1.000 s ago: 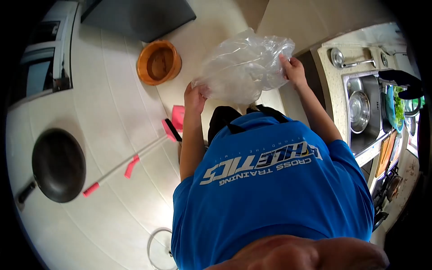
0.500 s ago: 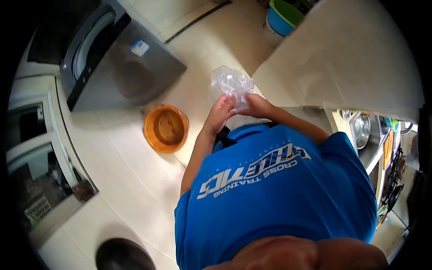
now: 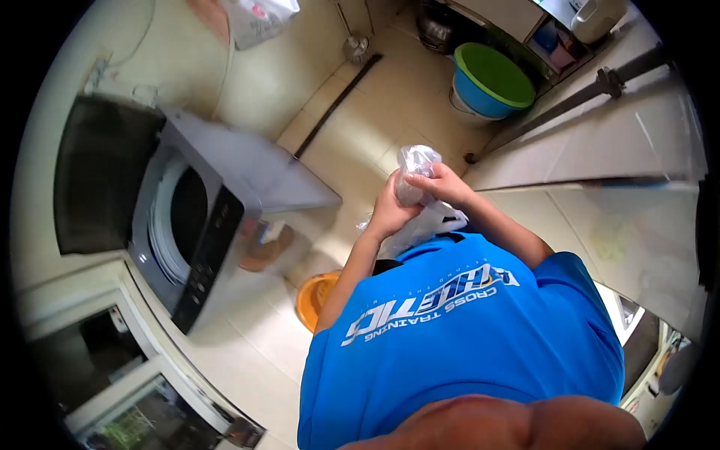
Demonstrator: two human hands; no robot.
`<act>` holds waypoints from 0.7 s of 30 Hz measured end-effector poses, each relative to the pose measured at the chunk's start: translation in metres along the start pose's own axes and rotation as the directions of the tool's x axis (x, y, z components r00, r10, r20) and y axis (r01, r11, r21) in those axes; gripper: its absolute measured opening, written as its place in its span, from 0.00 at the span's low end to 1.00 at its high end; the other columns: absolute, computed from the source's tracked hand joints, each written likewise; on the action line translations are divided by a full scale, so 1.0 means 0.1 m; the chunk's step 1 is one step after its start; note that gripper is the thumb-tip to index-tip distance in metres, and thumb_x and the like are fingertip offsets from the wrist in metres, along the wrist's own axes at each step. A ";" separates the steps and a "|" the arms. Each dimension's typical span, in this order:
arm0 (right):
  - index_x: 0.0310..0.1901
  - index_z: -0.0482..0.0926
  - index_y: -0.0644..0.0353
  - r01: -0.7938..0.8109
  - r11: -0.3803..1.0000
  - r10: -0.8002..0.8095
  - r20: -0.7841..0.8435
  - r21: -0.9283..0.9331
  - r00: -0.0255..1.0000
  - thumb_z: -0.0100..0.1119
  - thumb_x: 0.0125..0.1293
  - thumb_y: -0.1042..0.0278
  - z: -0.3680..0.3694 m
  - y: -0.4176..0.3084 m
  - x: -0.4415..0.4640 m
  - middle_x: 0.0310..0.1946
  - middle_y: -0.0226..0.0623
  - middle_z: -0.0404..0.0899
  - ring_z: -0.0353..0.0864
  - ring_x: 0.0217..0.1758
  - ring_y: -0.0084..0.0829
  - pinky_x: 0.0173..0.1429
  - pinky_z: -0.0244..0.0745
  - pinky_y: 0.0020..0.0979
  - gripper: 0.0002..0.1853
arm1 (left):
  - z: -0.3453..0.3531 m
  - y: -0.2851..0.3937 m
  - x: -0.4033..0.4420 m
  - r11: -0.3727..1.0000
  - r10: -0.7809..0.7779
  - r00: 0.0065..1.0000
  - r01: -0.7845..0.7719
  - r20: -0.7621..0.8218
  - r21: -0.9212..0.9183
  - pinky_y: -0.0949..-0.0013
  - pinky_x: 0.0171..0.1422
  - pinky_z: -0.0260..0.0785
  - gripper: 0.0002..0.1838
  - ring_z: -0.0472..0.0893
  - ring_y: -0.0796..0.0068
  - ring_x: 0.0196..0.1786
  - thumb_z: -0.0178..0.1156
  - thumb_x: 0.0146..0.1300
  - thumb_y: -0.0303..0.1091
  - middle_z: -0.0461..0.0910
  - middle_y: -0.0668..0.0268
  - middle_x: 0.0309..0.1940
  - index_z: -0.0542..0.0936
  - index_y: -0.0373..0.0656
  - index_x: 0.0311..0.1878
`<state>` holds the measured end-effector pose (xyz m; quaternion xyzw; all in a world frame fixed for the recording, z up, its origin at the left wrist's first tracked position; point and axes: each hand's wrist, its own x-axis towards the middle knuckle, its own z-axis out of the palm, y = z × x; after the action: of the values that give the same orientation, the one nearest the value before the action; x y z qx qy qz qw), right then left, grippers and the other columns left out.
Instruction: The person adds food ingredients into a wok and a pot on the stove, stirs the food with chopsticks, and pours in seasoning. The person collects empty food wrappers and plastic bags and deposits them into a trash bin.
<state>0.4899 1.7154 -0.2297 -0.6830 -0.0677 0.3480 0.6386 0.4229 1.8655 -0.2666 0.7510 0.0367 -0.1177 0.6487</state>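
Note:
A crumpled, see-through plastic bag [image 3: 418, 157] is bunched up in front of my belly. My left hand [image 3: 393, 210] wraps round its lower part, fingers closed. From the other side my right hand [image 3: 442, 186] grips it, with the thumb laid across the plastic. Whitish plastic [image 3: 427, 225] with dark marks hangs below the hands against the blue shirt [image 3: 450, 322]; I cannot tell whether it belongs to the same bag. Whether anything is inside the bag does not show.
To the left stands a grey washing machine [image 3: 270, 176], lid up. An orange-brown basin [image 3: 307, 300] sits on the floor beside my left forearm. Farther ahead are a blue-and-green basin [image 3: 491, 82] on a bucket and a dark floor strip [image 3: 337, 105]. A pale panel [image 3: 600, 135] rises at right.
My view has turned rightward, toward the doorway side with the blue-and-green basin. The plastic is gathered into a narrower bunch, my hands closer together; whitish plastic now shows below them.

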 end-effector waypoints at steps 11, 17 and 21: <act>0.59 0.63 0.57 0.187 0.907 -0.380 -0.540 -0.379 0.751 0.66 0.47 0.53 -0.84 -0.52 0.68 0.54 0.43 0.67 0.67 0.56 0.35 0.55 0.65 0.33 0.38 | -0.56 0.71 1.80 0.990 0.047 0.881 -0.104 0.471 0.095 0.70 0.55 0.64 0.29 0.74 0.71 0.49 0.58 0.42 0.23 0.75 0.60 0.46 0.69 0.38 0.54; 0.61 0.59 0.61 0.045 0.995 -0.081 -0.422 -0.094 0.903 0.67 0.47 0.56 -0.96 -0.69 1.13 0.54 0.42 0.67 0.66 0.58 0.33 0.61 0.60 0.32 0.40 | -0.64 0.89 2.61 0.975 0.154 0.815 -0.217 0.559 0.047 0.70 0.56 0.63 0.29 0.73 0.68 0.50 0.59 0.42 0.24 0.74 0.58 0.46 0.69 0.39 0.53; 0.57 0.63 0.62 0.189 0.934 -0.047 -0.421 0.302 0.906 0.67 0.46 0.62 -0.93 -0.87 1.78 0.50 0.38 0.70 0.69 0.53 0.29 0.57 0.63 0.31 0.36 | -0.98 1.06 3.15 0.937 0.341 0.840 -0.341 0.423 -0.077 0.69 0.56 0.64 0.29 0.74 0.67 0.51 0.62 0.43 0.24 0.73 0.59 0.47 0.68 0.43 0.53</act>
<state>0.7065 1.7492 -0.2243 -0.6158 0.0850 0.1646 0.7658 0.7626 1.9145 -0.2219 0.7012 -0.2413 -0.1632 0.6507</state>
